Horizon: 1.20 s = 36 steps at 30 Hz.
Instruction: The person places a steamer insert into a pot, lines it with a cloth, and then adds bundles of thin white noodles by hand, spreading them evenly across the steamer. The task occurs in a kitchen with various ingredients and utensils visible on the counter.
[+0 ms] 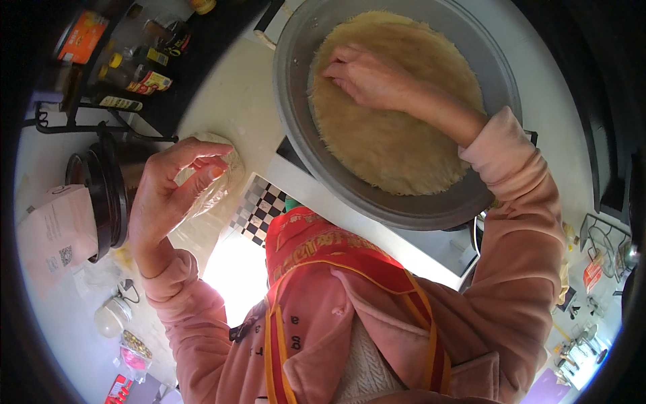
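A wide grey metal pan (295, 136) holds a round, flat layer of pale yellow, shredded food (398, 146) with a frayed edge. My right hand (366, 78) is over the left part of this layer, its fingertips drawn together. Whether they grip any of the shreds is hidden. Left of the pan, my left hand (174, 182) is raised with a gap between thumb and forefinger, and nothing shows in that gap. Behind it lies a clear plastic bag (229, 166) on the pale countertop (237, 96).
Bottles (136, 76) stand on a black rack (96, 129) at upper left. Below the rack are a dark lidded container (108, 197) and a pale paper packet (63, 227). Under the pan is a white-edged cooktop (429, 242). A red apron (323, 242) covers my front.
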Each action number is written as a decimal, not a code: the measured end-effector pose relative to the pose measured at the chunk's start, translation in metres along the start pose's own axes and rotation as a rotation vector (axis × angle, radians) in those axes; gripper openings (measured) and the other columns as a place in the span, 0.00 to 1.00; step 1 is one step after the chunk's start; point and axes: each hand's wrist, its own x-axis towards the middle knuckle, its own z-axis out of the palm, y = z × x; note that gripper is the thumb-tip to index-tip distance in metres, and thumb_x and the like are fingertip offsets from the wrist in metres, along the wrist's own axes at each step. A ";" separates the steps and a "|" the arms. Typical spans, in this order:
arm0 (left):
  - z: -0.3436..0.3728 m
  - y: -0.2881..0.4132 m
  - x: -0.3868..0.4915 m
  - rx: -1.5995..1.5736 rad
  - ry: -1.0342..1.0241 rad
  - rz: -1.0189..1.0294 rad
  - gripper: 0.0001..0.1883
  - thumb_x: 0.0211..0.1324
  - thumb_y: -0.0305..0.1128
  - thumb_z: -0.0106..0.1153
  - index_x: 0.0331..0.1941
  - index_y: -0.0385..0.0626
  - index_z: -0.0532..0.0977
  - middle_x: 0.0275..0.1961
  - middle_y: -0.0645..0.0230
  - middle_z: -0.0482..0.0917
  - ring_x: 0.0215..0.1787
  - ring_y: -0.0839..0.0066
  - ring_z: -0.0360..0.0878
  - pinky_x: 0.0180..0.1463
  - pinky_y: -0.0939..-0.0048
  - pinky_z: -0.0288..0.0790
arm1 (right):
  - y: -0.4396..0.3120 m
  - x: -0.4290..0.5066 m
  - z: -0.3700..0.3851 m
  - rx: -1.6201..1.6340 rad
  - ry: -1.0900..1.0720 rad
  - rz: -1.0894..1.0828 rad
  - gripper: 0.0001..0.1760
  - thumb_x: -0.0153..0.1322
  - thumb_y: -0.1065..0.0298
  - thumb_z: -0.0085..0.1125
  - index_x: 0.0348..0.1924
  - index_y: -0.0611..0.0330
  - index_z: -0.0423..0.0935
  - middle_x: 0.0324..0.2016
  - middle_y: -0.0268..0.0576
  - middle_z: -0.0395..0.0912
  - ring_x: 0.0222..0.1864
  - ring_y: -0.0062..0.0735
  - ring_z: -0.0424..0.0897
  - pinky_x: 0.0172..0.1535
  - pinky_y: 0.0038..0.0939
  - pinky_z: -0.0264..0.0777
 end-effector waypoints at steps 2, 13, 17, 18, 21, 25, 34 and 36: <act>0.002 -0.011 -0.011 0.000 0.030 -0.040 0.14 0.66 0.30 0.62 0.52 0.38 0.80 0.43 0.61 0.85 0.44 0.75 0.83 0.51 0.73 0.73 | -0.002 0.004 0.002 0.093 0.062 0.008 0.10 0.70 0.71 0.57 0.42 0.58 0.83 0.39 0.47 0.78 0.49 0.49 0.77 0.53 0.44 0.73; 0.007 -0.042 -0.033 -0.098 0.108 -0.096 0.13 0.66 0.31 0.62 0.50 0.38 0.81 0.41 0.62 0.85 0.42 0.77 0.83 0.47 0.75 0.73 | -0.013 0.019 0.009 -0.217 0.040 -0.132 0.11 0.67 0.71 0.58 0.42 0.54 0.79 0.39 0.38 0.78 0.49 0.39 0.78 0.51 0.37 0.77; 0.004 -0.047 -0.036 -0.096 0.129 -0.120 0.13 0.66 0.31 0.62 0.50 0.37 0.81 0.41 0.62 0.85 0.41 0.77 0.82 0.47 0.75 0.73 | -0.012 0.024 0.009 -0.250 0.017 -0.140 0.10 0.66 0.71 0.57 0.41 0.58 0.78 0.38 0.40 0.79 0.48 0.41 0.79 0.50 0.38 0.76; 0.004 -0.048 -0.037 -0.096 0.133 -0.127 0.13 0.66 0.31 0.62 0.50 0.37 0.81 0.41 0.62 0.85 0.41 0.77 0.82 0.47 0.75 0.73 | -0.012 0.025 0.008 -0.250 0.011 -0.129 0.09 0.66 0.71 0.58 0.40 0.58 0.78 0.37 0.41 0.79 0.47 0.41 0.79 0.50 0.38 0.76; 0.003 -0.052 -0.038 -0.143 0.151 -0.141 0.13 0.66 0.32 0.62 0.50 0.37 0.81 0.40 0.63 0.85 0.41 0.77 0.82 0.47 0.75 0.73 | -0.013 0.026 0.006 -0.154 0.007 -0.036 0.06 0.68 0.71 0.57 0.38 0.59 0.76 0.36 0.44 0.80 0.46 0.44 0.79 0.48 0.39 0.77; 0.002 -0.058 -0.038 -0.148 0.140 -0.171 0.13 0.66 0.32 0.62 0.50 0.37 0.81 0.40 0.63 0.85 0.41 0.78 0.82 0.47 0.76 0.73 | -0.017 0.026 0.002 -0.050 0.094 -0.002 0.04 0.71 0.69 0.56 0.36 0.59 0.74 0.36 0.44 0.79 0.44 0.45 0.79 0.45 0.42 0.77; 0.001 -0.072 -0.032 -0.193 0.136 -0.160 0.15 0.68 0.34 0.61 0.52 0.38 0.80 0.40 0.65 0.85 0.41 0.80 0.80 0.47 0.77 0.72 | -0.017 0.026 0.007 0.188 0.123 0.092 0.05 0.71 0.70 0.59 0.37 0.60 0.73 0.35 0.48 0.80 0.41 0.52 0.81 0.43 0.44 0.76; 0.002 -0.076 -0.031 -0.215 0.142 -0.162 0.15 0.68 0.34 0.61 0.52 0.38 0.80 0.40 0.66 0.85 0.40 0.80 0.80 0.47 0.78 0.72 | -0.015 0.026 0.010 0.320 0.128 0.169 0.06 0.72 0.71 0.59 0.38 0.61 0.72 0.35 0.51 0.80 0.40 0.55 0.81 0.43 0.46 0.75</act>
